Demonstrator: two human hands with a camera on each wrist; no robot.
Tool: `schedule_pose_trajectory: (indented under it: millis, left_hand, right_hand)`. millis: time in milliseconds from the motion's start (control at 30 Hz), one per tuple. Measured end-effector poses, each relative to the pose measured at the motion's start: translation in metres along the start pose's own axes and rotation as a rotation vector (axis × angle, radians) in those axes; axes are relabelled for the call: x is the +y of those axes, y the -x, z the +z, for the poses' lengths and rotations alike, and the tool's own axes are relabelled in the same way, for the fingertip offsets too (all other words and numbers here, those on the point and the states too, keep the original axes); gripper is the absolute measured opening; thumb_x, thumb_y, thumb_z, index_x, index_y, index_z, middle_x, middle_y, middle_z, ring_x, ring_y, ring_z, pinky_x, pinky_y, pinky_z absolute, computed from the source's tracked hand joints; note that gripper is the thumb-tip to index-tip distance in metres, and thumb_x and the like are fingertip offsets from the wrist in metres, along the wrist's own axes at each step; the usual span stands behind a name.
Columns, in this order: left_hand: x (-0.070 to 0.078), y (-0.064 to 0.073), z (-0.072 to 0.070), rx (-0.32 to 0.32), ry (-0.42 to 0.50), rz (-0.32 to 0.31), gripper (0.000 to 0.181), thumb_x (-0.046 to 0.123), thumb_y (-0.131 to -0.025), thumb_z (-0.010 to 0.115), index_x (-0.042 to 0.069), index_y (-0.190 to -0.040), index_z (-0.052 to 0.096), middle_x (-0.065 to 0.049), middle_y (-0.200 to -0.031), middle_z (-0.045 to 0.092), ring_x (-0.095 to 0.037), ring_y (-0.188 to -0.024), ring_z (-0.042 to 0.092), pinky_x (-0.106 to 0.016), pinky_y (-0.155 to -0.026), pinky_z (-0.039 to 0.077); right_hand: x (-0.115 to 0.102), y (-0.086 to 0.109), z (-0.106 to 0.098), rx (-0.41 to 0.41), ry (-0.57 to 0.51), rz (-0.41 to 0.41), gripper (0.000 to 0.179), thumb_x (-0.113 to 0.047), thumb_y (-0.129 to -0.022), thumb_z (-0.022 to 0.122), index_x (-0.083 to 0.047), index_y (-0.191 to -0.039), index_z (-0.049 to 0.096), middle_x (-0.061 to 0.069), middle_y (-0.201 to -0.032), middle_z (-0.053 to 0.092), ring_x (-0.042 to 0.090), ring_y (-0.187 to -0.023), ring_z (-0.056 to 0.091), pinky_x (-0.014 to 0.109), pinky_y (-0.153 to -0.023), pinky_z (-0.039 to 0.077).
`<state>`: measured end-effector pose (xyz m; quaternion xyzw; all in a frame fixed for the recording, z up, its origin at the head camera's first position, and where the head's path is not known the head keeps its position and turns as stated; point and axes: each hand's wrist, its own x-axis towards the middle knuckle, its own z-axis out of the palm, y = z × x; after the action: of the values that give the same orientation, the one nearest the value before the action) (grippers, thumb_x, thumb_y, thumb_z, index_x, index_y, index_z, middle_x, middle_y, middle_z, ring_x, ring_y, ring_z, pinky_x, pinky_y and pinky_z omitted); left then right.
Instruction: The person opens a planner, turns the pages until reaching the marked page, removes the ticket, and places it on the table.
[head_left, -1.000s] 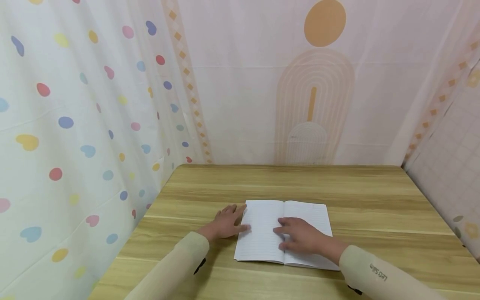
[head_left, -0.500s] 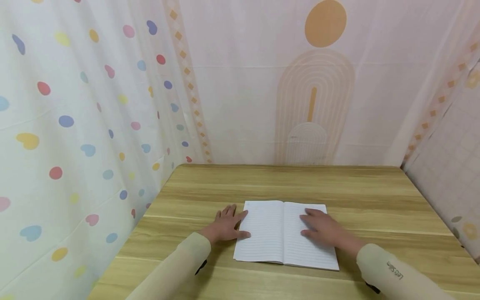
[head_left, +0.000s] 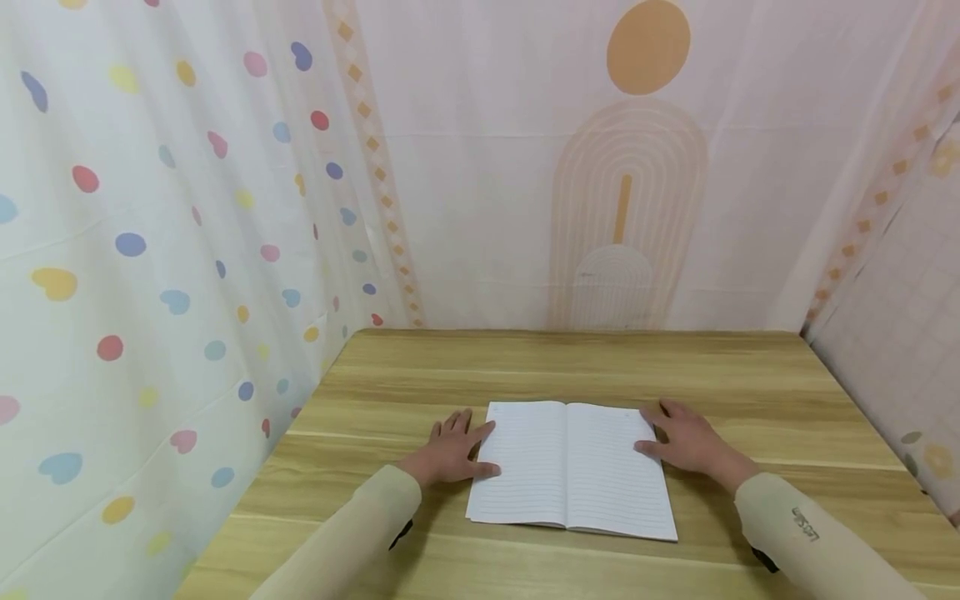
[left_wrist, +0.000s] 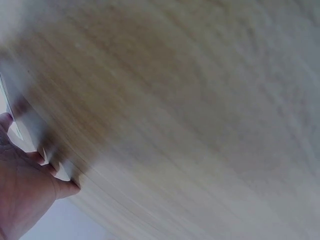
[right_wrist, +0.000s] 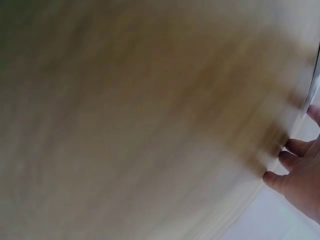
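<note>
An open notebook [head_left: 525, 467] with white lined pages lies flat on the wooden table, its fold running toward the person. My left hand [head_left: 450, 454] rests at its left edge, thumb and index finger on the page, the other fingers spread over the wood. At the right edge my right hand [head_left: 686, 437] lies with its thumb on the page and its fingers relaxed near the upper right corner. In the left wrist view the left hand [left_wrist: 25, 185] shows its fingertips on the table; the right wrist view shows the right hand [right_wrist: 302, 175] likewise.
The wooden table [head_left: 420, 367] reaches back to a pale curtain [head_left: 480, 208] printed with an arch. A curtain with coloured dots [head_left: 172, 333] hangs along the left side, and a pale patterned cloth [head_left: 915, 333] along the right.
My right hand has slid rightward from the middle of the notebook across the right page to its outer edge, uncovering the page. The left hand stays at the left edge, nearly still.
</note>
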<state>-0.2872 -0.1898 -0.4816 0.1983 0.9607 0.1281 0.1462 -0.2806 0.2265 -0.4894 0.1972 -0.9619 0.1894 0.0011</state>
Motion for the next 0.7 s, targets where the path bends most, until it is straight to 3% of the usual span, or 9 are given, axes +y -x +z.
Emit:
schedule_pose_trajectory:
  millis: [233,467,600,700]
  left_hand:
    - [-0.001,0.001,0.000,0.000,0.002,-0.005,0.086,0.066,-0.089,0.059,0.023,-0.158,0.030,-0.025,-0.162,0.008,-0.042,-0.149,0.004,-0.063,-0.115,0.006]
    - [0.003,0.002,-0.002,-0.006,-0.002,-0.007,0.085,0.065,-0.090,0.059,0.022,-0.158,0.030,-0.025,-0.162,0.009,-0.043,-0.149,0.005,-0.064,-0.114,0.007]
    - [0.003,0.002,-0.002,-0.010,-0.005,-0.006,0.085,0.065,-0.090,0.058,0.023,-0.158,0.030,-0.025,-0.162,0.009,-0.043,-0.149,0.005,-0.064,-0.114,0.007]
    - [0.003,0.002,-0.002,-0.010,-0.009,-0.005,0.085,0.065,-0.090,0.059,0.022,-0.158,0.030,-0.025,-0.162,0.009,-0.043,-0.149,0.005,-0.064,-0.114,0.007]
  right_hand:
    - [-0.004,0.000,0.001,0.034,0.038,-0.050,0.060,-0.042,-0.095,0.064,0.000,-0.137,0.058,0.040,-0.140,0.040,0.057,-0.130,0.037,0.071,-0.101,0.029]
    - [-0.006,-0.005,0.007,0.147,0.048,-0.142,0.037,-0.024,-0.092,0.071,0.002,-0.119,0.070,0.031,-0.127,0.058,0.049,-0.118,0.053,0.064,-0.096,0.040]
    - [-0.012,-0.007,0.004,0.149,-0.059,-0.070,0.033,-0.022,-0.090,0.073,0.002,-0.111,0.072,0.016,-0.103,0.068,0.033,-0.095,0.063,0.049,-0.084,0.050]
    - [-0.019,-0.009,-0.004,0.110,-0.218,0.015,0.026,-0.026,-0.092,0.072,-0.003,-0.105,0.073,0.001,-0.082,0.061,0.018,-0.075,0.053,0.035,-0.066,0.045]
